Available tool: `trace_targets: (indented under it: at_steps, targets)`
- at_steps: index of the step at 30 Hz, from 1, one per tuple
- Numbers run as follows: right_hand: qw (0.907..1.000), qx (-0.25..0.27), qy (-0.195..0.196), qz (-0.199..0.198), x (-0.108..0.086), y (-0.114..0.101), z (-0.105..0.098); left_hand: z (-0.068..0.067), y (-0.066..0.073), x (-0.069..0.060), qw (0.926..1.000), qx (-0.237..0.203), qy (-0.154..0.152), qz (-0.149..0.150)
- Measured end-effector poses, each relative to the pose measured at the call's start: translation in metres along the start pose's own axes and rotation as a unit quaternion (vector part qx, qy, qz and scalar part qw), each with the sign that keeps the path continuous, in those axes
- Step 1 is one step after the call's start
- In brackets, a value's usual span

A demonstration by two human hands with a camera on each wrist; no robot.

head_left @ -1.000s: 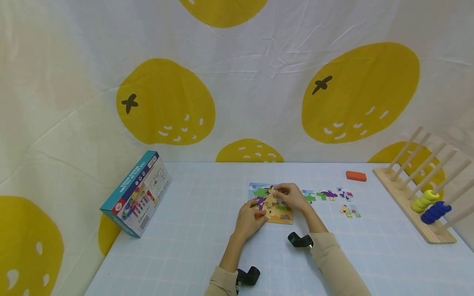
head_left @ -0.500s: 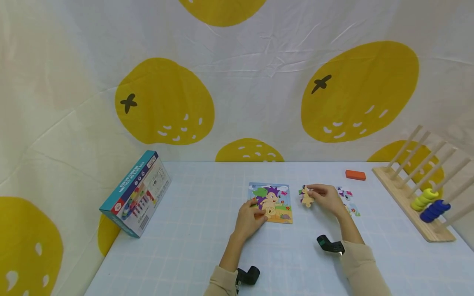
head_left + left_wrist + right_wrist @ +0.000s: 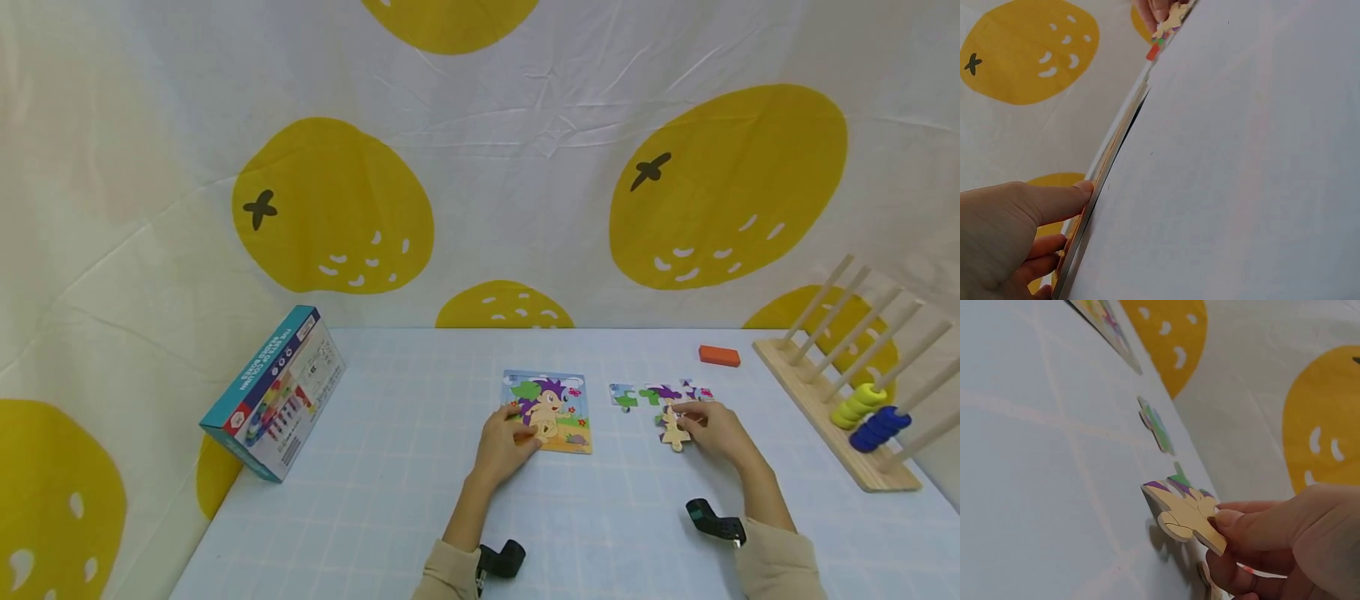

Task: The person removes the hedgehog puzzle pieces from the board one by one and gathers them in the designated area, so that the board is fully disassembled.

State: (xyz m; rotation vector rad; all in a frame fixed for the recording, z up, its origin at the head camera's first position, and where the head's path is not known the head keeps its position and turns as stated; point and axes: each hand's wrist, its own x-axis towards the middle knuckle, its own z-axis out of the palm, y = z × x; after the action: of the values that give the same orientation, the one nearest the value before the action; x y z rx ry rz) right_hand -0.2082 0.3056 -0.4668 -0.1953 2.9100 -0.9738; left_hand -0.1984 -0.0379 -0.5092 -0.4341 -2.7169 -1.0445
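My left hand [image 3: 504,446] holds the near-left corner of a puzzle board [image 3: 567,437] printed with a purple-haired hedgehog, thumb at the front edge. The left wrist view shows the board [image 3: 1105,164] edge-on beside the thumb. To the right, my right hand [image 3: 716,429] pinches a beige puzzle piece [image 3: 674,431] with purple and green bits. In the right wrist view that piece [image 3: 1186,515] is tilted above the table, between thumb and fingers. Behind it lie a green-and-blue puzzle piece [image 3: 624,396] and a purple-and-green piece [image 3: 660,393]. The right hand covers part of the other pieces.
An orange block [image 3: 719,356] lies at the back right. A wooden peg rack [image 3: 832,417] with yellow rings [image 3: 857,406] and blue rings [image 3: 879,428] stands at the right. A teal-and-white toy box [image 3: 277,392] stands at the left, before a patterned cloth backdrop.
My right hand has moved right, away from the board, carrying the beige puzzle piece from over the picture to beside the loose pieces. The left hand has stayed at the board's corner.
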Motion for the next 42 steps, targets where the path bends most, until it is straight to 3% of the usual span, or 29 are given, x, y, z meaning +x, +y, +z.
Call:
trace_targets:
  at_steps: [14,22,29,34,42]
  targets:
    - [0.9967,-0.042,-0.056,0.041,0.000,-0.009,0.005,0.000,0.001,0.000,0.9998,-0.006,-0.009,-0.017]
    - [0.9907,-0.056,-0.113,0.051,-0.004,-0.014,0.002,0.000,0.001,-0.001,0.9999,-0.007,-0.008,-0.013]
    - [0.9934,-0.061,-0.093,0.026,-0.010,-0.011,0.005,0.001,0.000,0.000,0.9999,0.001,-0.009,-0.011]
    - [0.9968,-0.037,-0.071,0.003,-0.014,-0.007,0.010,0.000,0.001,-0.001,0.9998,0.006,-0.009,-0.018]
    - [0.9993,-0.019,-0.018,-0.027,-0.018,0.003,0.017,-0.001,0.001,-0.002,0.9997,0.001,-0.011,-0.022]
